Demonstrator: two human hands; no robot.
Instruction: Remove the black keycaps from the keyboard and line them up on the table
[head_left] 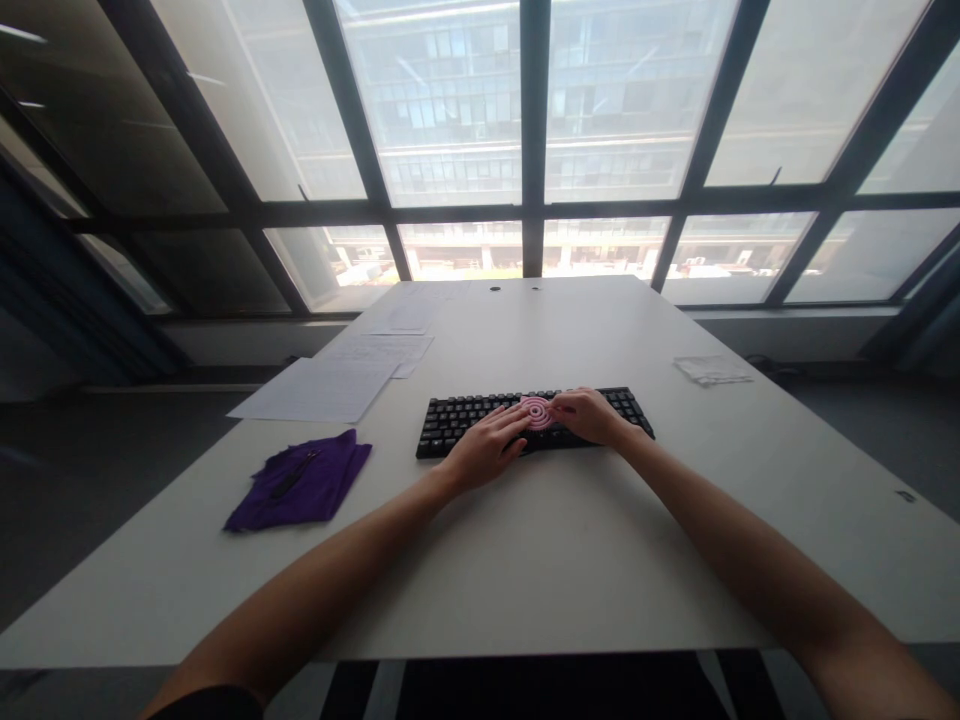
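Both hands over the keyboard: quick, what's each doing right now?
Left hand: open, at the left edge of the pink ringed disc.
Right hand: curled at its right edge; whether gripping, cannot be told.

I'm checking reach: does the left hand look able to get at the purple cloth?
Likely yes: the purple cloth lies beside the left forearm, nothing visible between them; the left hand is at the pink disc.

You can read no text here. Any marks on the keyboard (452, 422) and papers (322, 388) are too small and faint.
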